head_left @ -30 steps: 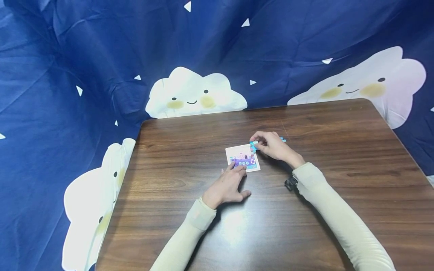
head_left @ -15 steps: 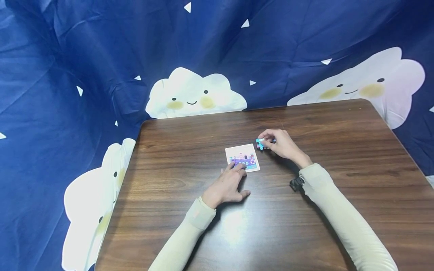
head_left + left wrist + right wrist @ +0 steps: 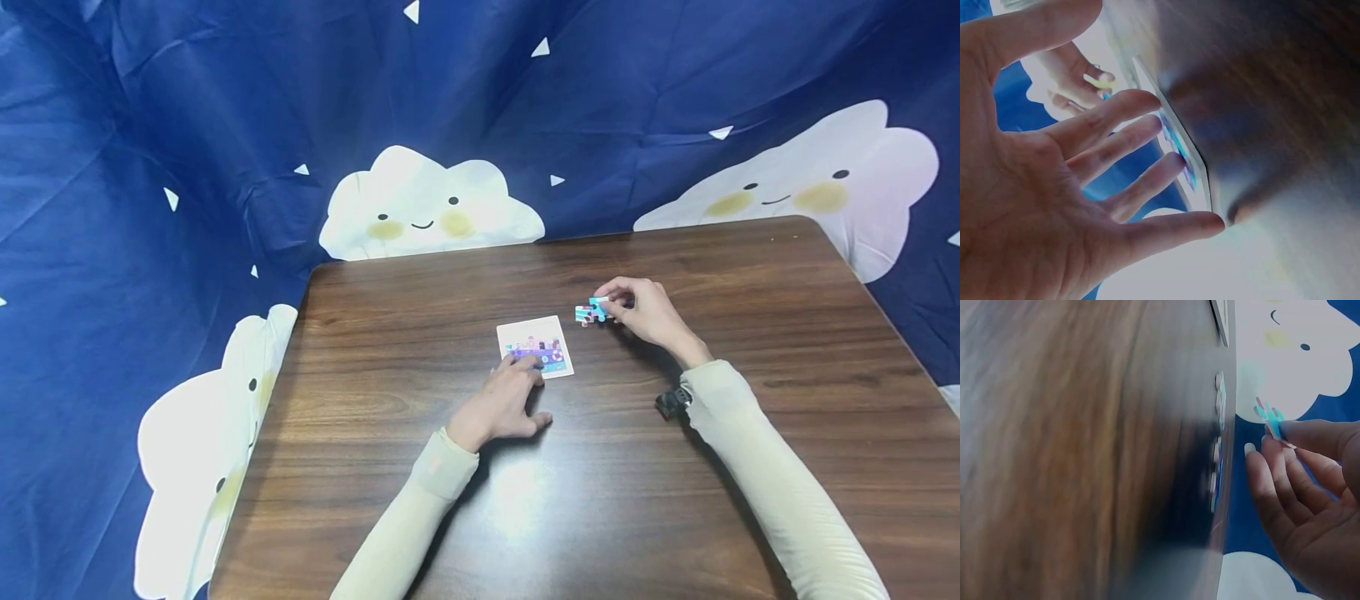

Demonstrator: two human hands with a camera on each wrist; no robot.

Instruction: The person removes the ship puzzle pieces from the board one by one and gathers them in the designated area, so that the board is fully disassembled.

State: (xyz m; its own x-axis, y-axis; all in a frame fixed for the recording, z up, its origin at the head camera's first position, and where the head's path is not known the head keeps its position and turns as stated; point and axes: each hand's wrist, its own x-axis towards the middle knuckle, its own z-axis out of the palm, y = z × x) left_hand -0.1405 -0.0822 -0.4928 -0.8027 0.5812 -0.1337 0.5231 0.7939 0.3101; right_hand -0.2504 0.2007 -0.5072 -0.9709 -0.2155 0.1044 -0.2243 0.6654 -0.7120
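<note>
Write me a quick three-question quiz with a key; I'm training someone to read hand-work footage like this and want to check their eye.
1. Multiple choice: which side's fingers pinch a puzzle piece? (A) left (B) right (C) neither
2. True or false: the left hand reaches its fingers over the picture board.
3. Fill the gap: the blue cloth behind the table is printed with white ____ that have faces.

Key: 1. B, the right hand. 2. True. 3. Clouds.
</note>
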